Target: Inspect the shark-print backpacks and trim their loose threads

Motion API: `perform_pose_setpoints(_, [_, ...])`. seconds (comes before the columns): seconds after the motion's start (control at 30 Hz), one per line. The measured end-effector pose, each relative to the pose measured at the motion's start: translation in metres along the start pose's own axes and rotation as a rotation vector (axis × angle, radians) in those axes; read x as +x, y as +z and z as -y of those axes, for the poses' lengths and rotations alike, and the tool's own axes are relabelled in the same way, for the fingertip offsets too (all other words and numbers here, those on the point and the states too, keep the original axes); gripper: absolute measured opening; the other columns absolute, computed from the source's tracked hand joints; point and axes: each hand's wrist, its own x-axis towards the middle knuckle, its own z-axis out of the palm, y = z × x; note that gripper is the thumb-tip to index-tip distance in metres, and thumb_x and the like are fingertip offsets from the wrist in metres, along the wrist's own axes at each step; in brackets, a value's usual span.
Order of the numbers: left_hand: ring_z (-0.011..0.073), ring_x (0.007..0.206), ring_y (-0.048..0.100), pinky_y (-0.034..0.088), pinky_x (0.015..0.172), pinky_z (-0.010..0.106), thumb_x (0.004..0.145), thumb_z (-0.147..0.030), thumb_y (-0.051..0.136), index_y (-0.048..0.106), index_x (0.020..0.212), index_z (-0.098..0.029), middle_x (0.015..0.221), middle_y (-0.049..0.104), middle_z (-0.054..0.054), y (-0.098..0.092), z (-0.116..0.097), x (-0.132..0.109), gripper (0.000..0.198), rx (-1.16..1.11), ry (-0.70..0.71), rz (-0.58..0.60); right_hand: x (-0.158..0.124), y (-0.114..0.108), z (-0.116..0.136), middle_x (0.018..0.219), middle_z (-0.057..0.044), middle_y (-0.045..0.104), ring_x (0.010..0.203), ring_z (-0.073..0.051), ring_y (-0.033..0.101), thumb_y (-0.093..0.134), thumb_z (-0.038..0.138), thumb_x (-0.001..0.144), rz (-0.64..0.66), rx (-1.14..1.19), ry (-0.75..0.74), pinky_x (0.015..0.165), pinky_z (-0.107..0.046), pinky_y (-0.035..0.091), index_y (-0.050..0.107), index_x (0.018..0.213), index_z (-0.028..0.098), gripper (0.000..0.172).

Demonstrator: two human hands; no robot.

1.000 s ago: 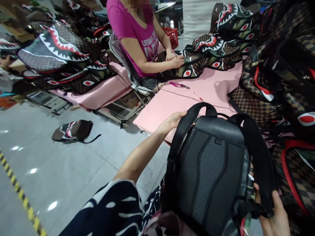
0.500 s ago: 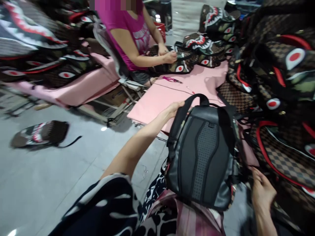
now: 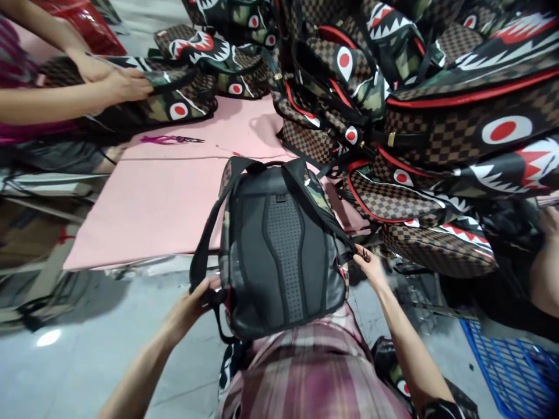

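Observation:
A black backpack (image 3: 282,256) rests on my lap and leans against the table edge, its padded back panel facing me. My left hand (image 3: 198,299) is closed around the lower end of its left shoulder strap (image 3: 201,250), near the buckle. On the other side, my right hand (image 3: 369,265) pinches the lower part of the right shoulder strap (image 3: 325,212). Both straps are pulled outward from the bag. The front of the backpack is turned away; only slivers of camouflage and checked fabric show at its sides.
Pink-covered table (image 3: 131,203) lies ahead, with purple-handled snips (image 3: 172,139) on it. Checked shark-face backpacks (image 3: 463,134) pile up at the right. A co-worker's hands (image 3: 111,84) handle another bag at the left. A blue plastic basket (image 3: 515,366) stands at the lower right.
My view has swung to the right. My left hand has moved from the strap's upper part down to its lower end. My right hand has come to the right strap, now stretched outward.

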Motion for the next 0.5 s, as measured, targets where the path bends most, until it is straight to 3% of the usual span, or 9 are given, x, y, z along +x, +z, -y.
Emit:
perform_pose_setpoints(0.1, [0.0179,0.071,0.063,0.051,0.063,0.025,0.066,-0.037,0.068,0.063,0.078,-0.016,0.074,0.068,0.003,0.006,0.018,-0.021,0.025,-0.154,0.031,-0.032,0.002,0.003,0.004,0.064,0.000,0.062,0.039,-0.004,0.033,0.076,0.041,0.055,0.061,0.113,0.030,0.038,-0.020,0.026,0.066,0.090,0.015,0.046])
perform_pose_setpoints(0.2, [0.0174,0.063,0.061,0.052,0.060,0.027,0.069,-0.033,0.065,0.054,0.060,-0.016,0.061,0.063,0.001,0.008,0.007,-0.034,0.022,-0.254,0.089,-0.182,0.005,-0.004,0.017,0.064,0.001,0.061,0.035,-0.001,0.018,0.063,0.053,0.066,0.108,0.229,0.047,0.035,-0.020,0.021,0.063,0.084,0.017,0.040])
perform_pose_setpoints(0.3, [0.0196,0.057,0.059,0.051,0.052,0.030,0.067,-0.038,0.067,0.055,0.060,-0.017,0.061,0.063,0.005,0.003,-0.013,-0.045,0.025,-0.227,0.121,-0.174,0.004,-0.017,0.034,0.068,-0.001,0.063,0.034,-0.001,0.014,0.056,0.055,0.072,0.182,0.311,0.080,0.033,-0.019,0.019,0.063,0.080,0.017,0.040])
perform_pose_setpoints(0.37, [0.0160,0.046,0.052,0.046,0.042,0.028,0.066,-0.041,0.067,0.056,0.060,-0.018,0.062,0.064,0.008,0.001,-0.021,-0.052,0.026,-0.133,0.140,-0.137,-0.001,-0.022,0.041,0.066,-0.002,0.062,0.034,0.000,0.014,0.057,0.053,0.073,0.234,0.346,0.108,0.032,-0.019,0.017,0.064,0.079,0.015,0.039])
perform_pose_setpoints(0.5, [0.0128,0.042,0.047,0.041,0.038,0.025,0.071,-0.041,0.062,0.060,0.065,-0.018,0.072,0.066,0.011,0.001,-0.025,-0.067,0.024,-0.010,0.170,-0.112,-0.014,-0.021,0.043,0.056,0.001,0.057,0.034,-0.001,0.012,0.058,0.050,0.074,0.300,0.407,0.138,0.033,-0.018,0.018,0.065,0.076,0.015,0.036])
